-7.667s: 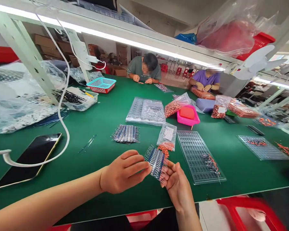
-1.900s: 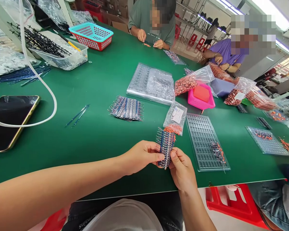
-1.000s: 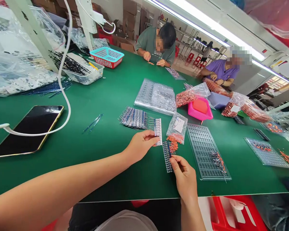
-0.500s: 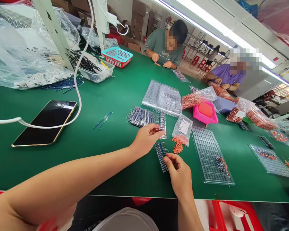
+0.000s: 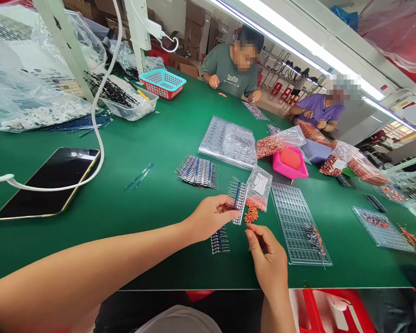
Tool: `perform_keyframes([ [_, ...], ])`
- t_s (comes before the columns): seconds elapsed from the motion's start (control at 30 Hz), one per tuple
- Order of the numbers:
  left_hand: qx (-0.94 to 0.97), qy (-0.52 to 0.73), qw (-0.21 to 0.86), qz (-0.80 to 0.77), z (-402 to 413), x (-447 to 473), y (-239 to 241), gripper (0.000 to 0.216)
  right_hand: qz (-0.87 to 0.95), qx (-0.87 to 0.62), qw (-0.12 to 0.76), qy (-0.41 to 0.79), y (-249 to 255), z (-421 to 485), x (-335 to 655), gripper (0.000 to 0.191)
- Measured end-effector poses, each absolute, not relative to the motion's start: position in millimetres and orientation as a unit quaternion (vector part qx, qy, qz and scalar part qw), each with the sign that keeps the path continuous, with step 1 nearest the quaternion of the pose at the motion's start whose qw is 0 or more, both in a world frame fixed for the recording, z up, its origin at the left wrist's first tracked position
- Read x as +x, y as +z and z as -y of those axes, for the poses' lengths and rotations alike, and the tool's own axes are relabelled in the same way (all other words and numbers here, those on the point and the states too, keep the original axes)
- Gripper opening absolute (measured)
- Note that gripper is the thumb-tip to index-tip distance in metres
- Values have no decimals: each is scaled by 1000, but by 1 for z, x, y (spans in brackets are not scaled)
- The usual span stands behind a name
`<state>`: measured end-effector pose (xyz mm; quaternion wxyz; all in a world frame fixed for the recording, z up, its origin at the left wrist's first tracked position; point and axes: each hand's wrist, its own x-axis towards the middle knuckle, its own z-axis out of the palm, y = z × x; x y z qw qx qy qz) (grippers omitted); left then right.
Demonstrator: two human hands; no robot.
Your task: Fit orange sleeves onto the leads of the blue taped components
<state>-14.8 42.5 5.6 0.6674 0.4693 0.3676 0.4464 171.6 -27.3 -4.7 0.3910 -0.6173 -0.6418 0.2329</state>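
Note:
My left hand (image 5: 211, 216) pinches a taped strip of small wire-leaded parts (image 5: 238, 200) and holds it up just above the green table (image 5: 152, 138). My right hand (image 5: 268, 261) hovers below and to the right of it with fingers curled together; what they hold, if anything, is too small to make out. A shorter strip (image 5: 220, 240) lies on the table between my hands. A pile of small orange parts (image 5: 251, 212) spills from a little clear bag (image 5: 260, 187) right beside the held strip. A clear plastic tray (image 5: 298, 222) lies to the right.
A stack of more strips (image 5: 197, 171) lies ahead. A phone (image 5: 48, 182) with a white cable (image 5: 97, 115) sits at the left. A pink tray (image 5: 289, 164), bags of orange parts (image 5: 273, 143) and clear trays (image 5: 229, 143) lie further back. Two people work across the table.
My left hand has drawn back from the stack with a fresh strip. The strip my right hand held now lies on the table, and my right hand has lifted off it.

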Motion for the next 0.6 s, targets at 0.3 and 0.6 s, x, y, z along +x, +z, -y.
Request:
perform_keyframes([
  [0.3, 501, 325, 721, -351, -23, -11, 6, 22, 567, -614, 488, 251, -15, 34, 184, 36],
  [0.6, 424, 249, 808, -324, -21, -8, 3, 69, 785, -497, 367, -43, -14, 25, 194, 43],
])
